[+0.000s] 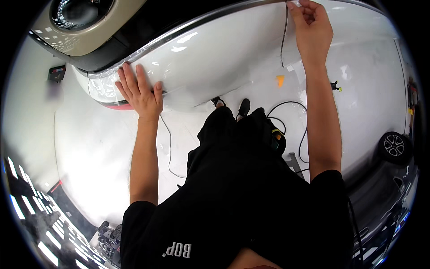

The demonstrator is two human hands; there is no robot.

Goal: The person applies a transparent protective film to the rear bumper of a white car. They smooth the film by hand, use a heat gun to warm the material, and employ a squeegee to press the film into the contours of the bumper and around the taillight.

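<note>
Left hand (142, 99) spread flat, gripping nothing — fingertips on crinkled clear plastic film (101, 86) over the glossy white curved car panel (215, 54); right hand (314, 33) curled near its upper edge, grip unclear — uneven pressure could crease the film

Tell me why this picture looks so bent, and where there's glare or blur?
Head view: the fisheye lens rounds the frame, leaving black corners; head view: bright patches glare off the glossy white car panel; head view: ceiling lights fan out as white bars, lower left; head view: a dark smudge at left is too blurred to identify.
</note>
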